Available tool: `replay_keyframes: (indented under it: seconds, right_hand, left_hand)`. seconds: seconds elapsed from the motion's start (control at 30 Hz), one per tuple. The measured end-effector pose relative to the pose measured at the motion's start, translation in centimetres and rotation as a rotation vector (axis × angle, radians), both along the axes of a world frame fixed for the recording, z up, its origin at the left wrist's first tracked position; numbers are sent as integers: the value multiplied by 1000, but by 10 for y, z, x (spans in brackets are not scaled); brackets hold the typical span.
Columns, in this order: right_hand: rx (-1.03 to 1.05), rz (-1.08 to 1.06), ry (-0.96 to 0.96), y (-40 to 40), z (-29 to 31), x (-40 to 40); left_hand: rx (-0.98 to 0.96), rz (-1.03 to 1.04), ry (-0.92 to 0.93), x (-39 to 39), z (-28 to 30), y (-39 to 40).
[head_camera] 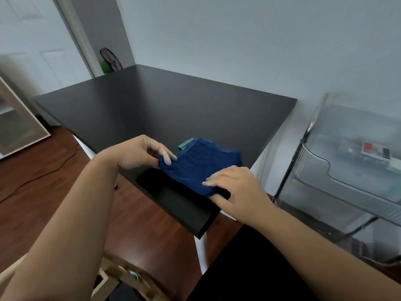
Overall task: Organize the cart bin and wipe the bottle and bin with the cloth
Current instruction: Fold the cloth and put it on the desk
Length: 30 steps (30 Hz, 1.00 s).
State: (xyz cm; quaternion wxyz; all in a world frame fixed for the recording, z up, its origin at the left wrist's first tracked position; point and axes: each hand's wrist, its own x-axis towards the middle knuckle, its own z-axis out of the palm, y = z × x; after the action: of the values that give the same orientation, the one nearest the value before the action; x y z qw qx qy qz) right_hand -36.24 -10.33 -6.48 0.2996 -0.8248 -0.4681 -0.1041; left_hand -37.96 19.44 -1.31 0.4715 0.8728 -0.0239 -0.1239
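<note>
1. A folded dark blue cloth [201,168] lies on the near right part of a black tabletop [165,109], close to its front edge
2. The left hand [143,153] is at the cloth's left corner, thumb and forefinger closed in a pinch on that corner, the other fingers curled loosely beside them
3. The right hand [236,190] is at the cloth's near right edge, fingers bent over the top of the fabric and thumb tucked below it, so the edge sits gripped between them
4. A small teal tag [185,143] sticks out from under the cloth's far left side, touching the tabletop
5. To the right of the table, just beside its right edge, stands a cart with clear plastic bins [355,170] on a thin dark metal frame [288,170]
6. Inside the upper bin sits a small red, white and dark packet [375,151]; it is too blurred to tell what it is
7. Both bare forearms reach in from the bottom of the view, the left from the lower left, the right from the lower right
8. Beneath the table is a reddish-brown wooden floor [43,187] with a dark cable [39,177] running across it
9. A framed mirror [19,124] leans at the far left, and a pale wall [238,40] rises behind the table
</note>
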Motion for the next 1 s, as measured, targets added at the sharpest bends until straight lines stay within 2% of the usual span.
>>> replay_keyframes:
  seconds: [0.1,0.17,0.27,0.33,0.37,0.43,0.5,0.6,0.9,1.0]
  right_hand:
    - [-49,57,-50,-7,2,-8]
    - [-12,86,2,-10,5,-8]
    - [48,-44,32,-7,8,3]
    - [-123,-197,38,0,3,9]
    - [-219,-248,60,2,-2,11]
    - [-327,-302,120,3,-14,11]
    - [-326,-322,154,1,-21,11]
    - [-302,-326,185,1,-26,9]
    - [-326,-235,244,-8,-18,13]
    - [-210,-292,161,-28,-2,16]
  left_hand:
    - [105,-26,30,-7,2,0]
    - [194,52,-27,-9,6,-8]
    - [488,155,-424,-3,12,-41]
    - [605,44,-619,2,6,-70]
    - [632,-13,-612,3,0,-83]
    - [677,-63,-486,4,-15,-100]
    - [776,-89,-340,5,-30,-101]
    - [845,-147,-233,6,-40,-95]
    - [814,-137,-184,10,-34,-97]
    - [698,-108,-316,20,-16,-113]
